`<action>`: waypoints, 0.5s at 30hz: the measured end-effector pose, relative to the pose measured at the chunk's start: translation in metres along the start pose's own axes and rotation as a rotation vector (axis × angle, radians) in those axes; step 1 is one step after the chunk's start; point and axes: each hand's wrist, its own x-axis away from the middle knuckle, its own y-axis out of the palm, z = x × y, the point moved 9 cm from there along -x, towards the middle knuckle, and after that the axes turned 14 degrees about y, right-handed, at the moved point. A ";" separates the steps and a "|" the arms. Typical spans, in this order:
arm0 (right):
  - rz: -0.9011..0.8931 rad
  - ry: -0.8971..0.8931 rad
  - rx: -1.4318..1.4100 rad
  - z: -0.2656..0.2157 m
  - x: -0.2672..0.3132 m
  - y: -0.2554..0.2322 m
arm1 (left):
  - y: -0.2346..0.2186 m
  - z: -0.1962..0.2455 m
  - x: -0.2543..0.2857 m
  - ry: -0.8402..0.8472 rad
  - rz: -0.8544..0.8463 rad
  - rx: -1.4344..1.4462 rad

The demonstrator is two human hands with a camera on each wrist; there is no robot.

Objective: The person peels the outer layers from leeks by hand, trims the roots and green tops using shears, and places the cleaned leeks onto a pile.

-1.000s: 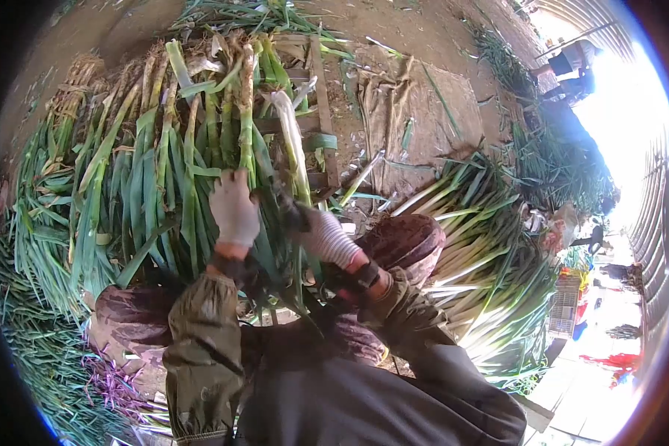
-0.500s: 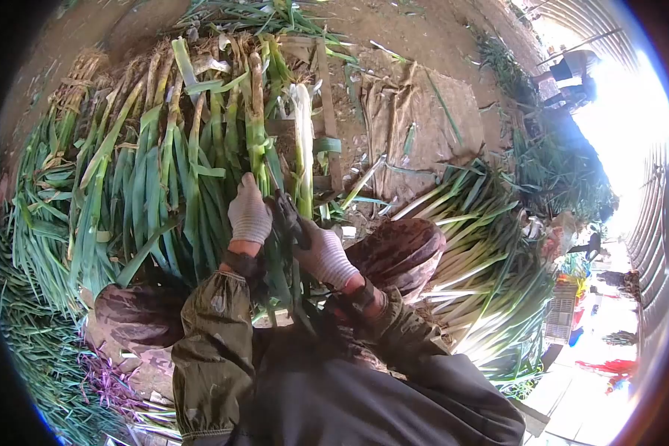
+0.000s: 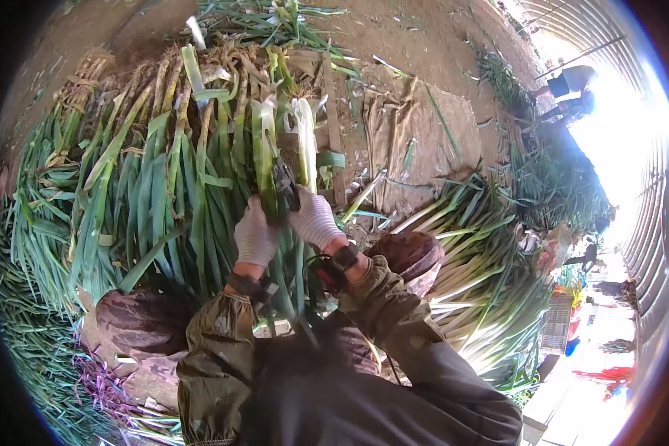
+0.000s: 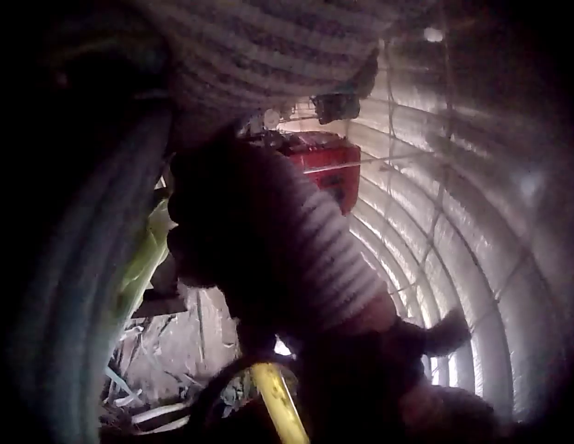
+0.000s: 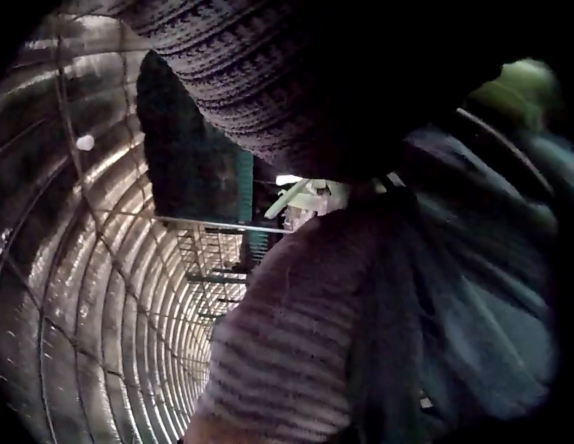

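My gloved left hand (image 3: 256,234) grips the green leaves of a green onion (image 3: 262,160) whose root end points away from me. Its outer skin looks torn and pale near the top. In my gloved right hand (image 3: 316,221) is a black air blow gun (image 3: 285,182), held close against that stem. A stripped white green onion (image 3: 305,137) lies just right of it. A pale scrap of skin (image 3: 195,32) is in the air beyond the roots. Both wrist views are dark, filled mostly by striped gloves and leaves.
Unpeeled green onions (image 3: 137,156) lie in a thick row to the left. Peeled ones (image 3: 468,275) are heaped by my right knee (image 3: 409,256). Brown sacking (image 3: 424,126) covers ground ahead. Another person (image 3: 572,82) is at the far right, near the curved wall (image 3: 654,193).
The stem between my hands had intact skin and is now torn and pale at the top. The air blow gun has moved up against it, and a pale scrap now flies off at the far end.
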 end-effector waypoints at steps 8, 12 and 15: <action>0.017 0.041 0.109 -0.020 -0.068 -0.004 | -0.012 0.011 0.010 -0.030 0.040 0.099; 0.053 0.017 0.140 -0.037 -0.100 -0.010 | -0.018 0.018 0.010 0.006 0.041 0.053; 0.107 -0.005 0.133 -0.051 -0.120 -0.018 | -0.022 0.023 0.010 -0.009 -0.001 0.020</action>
